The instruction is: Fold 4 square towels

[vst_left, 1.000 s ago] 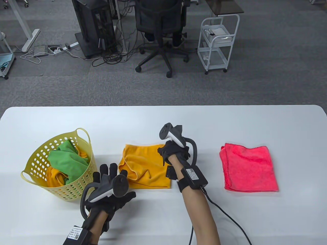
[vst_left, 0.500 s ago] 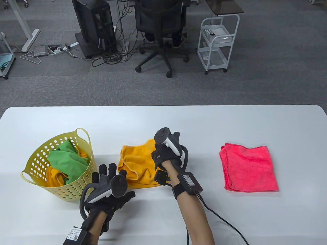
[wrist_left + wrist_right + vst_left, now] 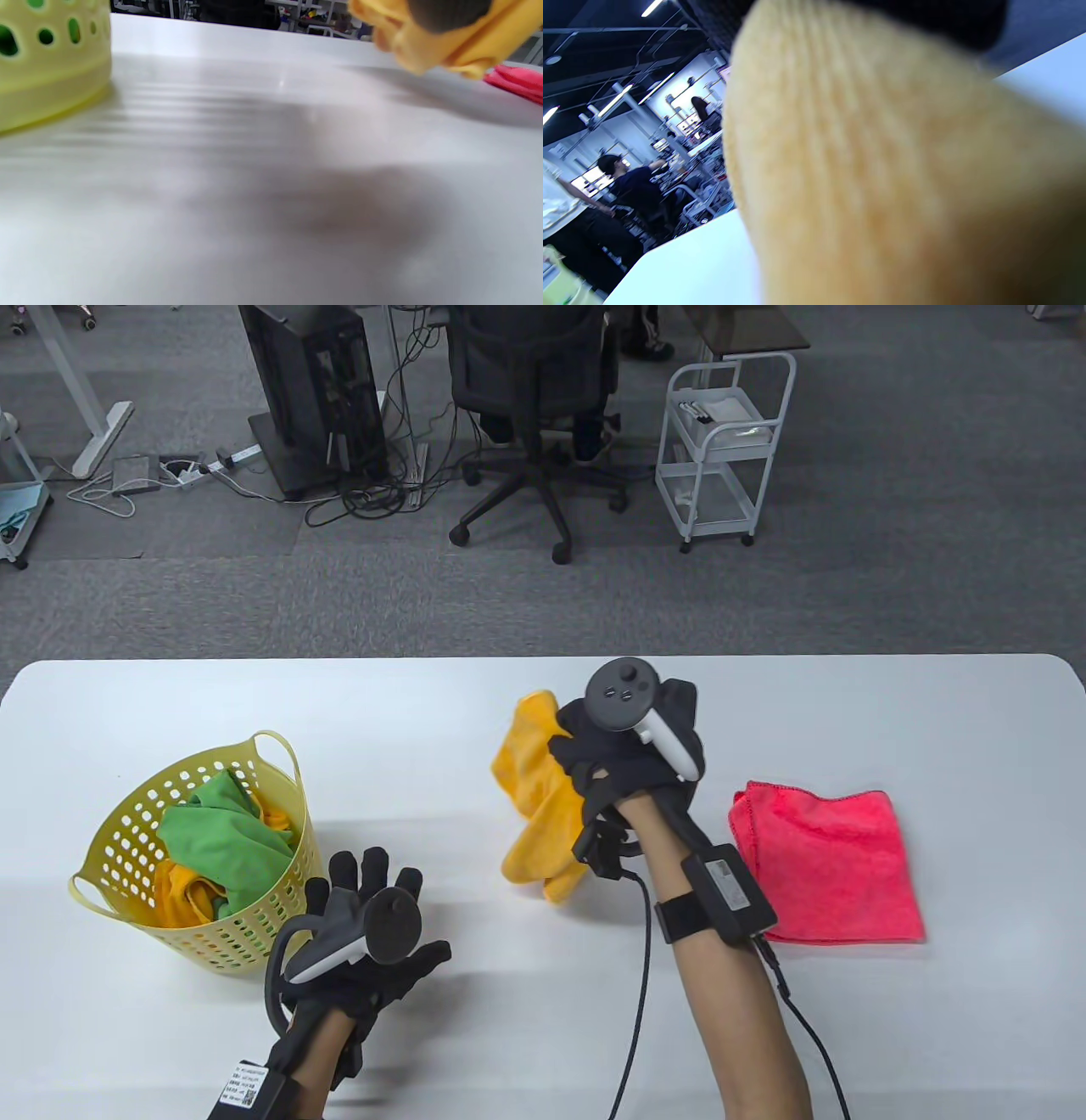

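My right hand (image 3: pixel 594 755) grips an orange towel (image 3: pixel 534 797) and holds it lifted above the middle of the white table (image 3: pixel 543 704); the towel hangs bunched to the hand's left. It fills the right wrist view (image 3: pixel 882 169) and shows at the top right of the left wrist view (image 3: pixel 441 38). A folded pink towel (image 3: pixel 823 865) lies flat at the right, also at the edge of the left wrist view (image 3: pixel 517 82). My left hand (image 3: pixel 365 916) rests spread flat on the table, holding nothing, right of the yellow basket (image 3: pixel 127 848). The basket holds a green towel (image 3: pixel 225 831) and another orange one (image 3: pixel 182 899).
The basket's perforated wall (image 3: pixel 46 63) shows at the left of the left wrist view. The right hand's cable (image 3: pixel 636 984) trails over the table toward the front edge. An office chair (image 3: pixel 534 407) and a white cart (image 3: pixel 721 449) stand on the floor beyond the table.
My right hand has lifted the orange towel off the table and carried it up and to the right, toward the pink towel. The left hand has stayed in place.
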The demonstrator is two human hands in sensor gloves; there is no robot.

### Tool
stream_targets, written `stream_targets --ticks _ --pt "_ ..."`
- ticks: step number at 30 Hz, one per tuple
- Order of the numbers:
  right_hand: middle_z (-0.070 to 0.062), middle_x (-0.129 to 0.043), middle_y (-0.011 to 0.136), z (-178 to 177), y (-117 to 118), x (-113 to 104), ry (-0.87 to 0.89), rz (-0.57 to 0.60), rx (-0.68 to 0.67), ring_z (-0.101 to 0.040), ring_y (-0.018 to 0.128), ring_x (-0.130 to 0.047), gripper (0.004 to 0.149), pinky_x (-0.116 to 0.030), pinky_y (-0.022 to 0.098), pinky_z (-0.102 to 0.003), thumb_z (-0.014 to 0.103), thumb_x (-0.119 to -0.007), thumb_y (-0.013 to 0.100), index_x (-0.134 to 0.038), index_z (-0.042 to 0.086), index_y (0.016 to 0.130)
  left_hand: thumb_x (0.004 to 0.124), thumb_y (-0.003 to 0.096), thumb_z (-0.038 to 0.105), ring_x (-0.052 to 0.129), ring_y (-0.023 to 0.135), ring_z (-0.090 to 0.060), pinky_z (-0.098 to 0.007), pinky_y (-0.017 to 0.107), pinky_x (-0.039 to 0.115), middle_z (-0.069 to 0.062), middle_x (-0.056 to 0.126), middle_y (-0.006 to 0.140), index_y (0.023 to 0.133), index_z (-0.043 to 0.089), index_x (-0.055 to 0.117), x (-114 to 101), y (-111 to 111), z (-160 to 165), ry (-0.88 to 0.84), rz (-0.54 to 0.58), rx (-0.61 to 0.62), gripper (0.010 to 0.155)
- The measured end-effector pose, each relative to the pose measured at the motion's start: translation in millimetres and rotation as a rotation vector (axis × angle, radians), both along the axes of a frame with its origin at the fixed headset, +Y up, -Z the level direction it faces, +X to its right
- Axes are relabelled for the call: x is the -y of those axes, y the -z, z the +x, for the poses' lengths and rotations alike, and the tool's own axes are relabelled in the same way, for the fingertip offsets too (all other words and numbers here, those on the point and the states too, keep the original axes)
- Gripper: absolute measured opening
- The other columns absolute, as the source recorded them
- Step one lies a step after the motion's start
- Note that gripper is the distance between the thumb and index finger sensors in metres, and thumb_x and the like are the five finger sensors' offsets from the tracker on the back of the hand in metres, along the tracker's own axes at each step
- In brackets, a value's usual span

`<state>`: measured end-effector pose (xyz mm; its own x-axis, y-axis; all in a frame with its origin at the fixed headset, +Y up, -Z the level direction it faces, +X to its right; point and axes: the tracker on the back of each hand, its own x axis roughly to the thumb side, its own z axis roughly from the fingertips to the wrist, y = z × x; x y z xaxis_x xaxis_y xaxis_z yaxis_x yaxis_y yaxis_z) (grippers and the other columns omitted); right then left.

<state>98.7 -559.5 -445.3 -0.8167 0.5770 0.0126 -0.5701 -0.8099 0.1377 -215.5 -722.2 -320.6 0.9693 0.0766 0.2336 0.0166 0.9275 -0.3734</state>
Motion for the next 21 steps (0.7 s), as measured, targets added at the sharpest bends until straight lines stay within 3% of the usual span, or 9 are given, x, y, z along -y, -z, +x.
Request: stream_targets --ticks 6,9,15,21 --pt "-0.019 -0.094 0.090 87.0 -9.5 -15.0 0.022 -0.057 0.138 -0.021 0.034 -0.109 0.047 -0.088 0.022 -0.031 0.024 -0.085 0.061 -0.068 0.005 0.101 0.052 0.0533 0.071 -0.011 0.098 -0.062 -0.075 0.067 0.002 -0.029 -0.005 0.117 0.118 0.017 0.013 1.3 0.6 0.5 0.007 -0.006 0.003 0.093" --pt "-0.019 -0.093 0.091 129.3 -11.7 -10.7 0.055 -0.088 0.180 -0.022 0.036 -0.109 0.047 -0.088 0.024 -0.032 0.024 -0.085 0.062 -0.068 0.005 0.101 0.052 0.0533 0.071 -0.011 0.098 -0.062 -0.075 0.067 0.002 -0.029 -0.004 0.117 0.118 0.017 0.013 2.5 0.8 0.4 0.011 -0.008 0.000 0.093" --pt "-0.020 -0.093 0.092 179.1 -6.1 11.3 0.104 -0.133 0.226 -0.024 0.037 -0.108 0.047 -0.087 0.024 -0.033 0.023 -0.085 0.062 -0.068 0.005 0.101 0.052 0.0534 0.070 -0.011 0.098 -0.062 -0.075 0.067 0.002 -0.029 -0.004 0.117 0.118 0.017 0.014 4.0 0.3 1.4 0.009 -0.009 -0.002 0.093" --pt "-0.019 -0.093 0.092 215.6 -4.0 24.0 0.344 -0.119 0.147 -0.023 0.037 -0.108 0.047 -0.087 0.024 -0.033 0.023 -0.085 0.062 -0.068 0.005 0.102 0.052 0.0533 0.070 -0.011 0.098 -0.062 -0.075 0.067 0.002 -0.029 -0.004 0.117 0.118 0.017 0.014 7.6 1.2 5.6 0.030 -0.016 0.002 0.092"
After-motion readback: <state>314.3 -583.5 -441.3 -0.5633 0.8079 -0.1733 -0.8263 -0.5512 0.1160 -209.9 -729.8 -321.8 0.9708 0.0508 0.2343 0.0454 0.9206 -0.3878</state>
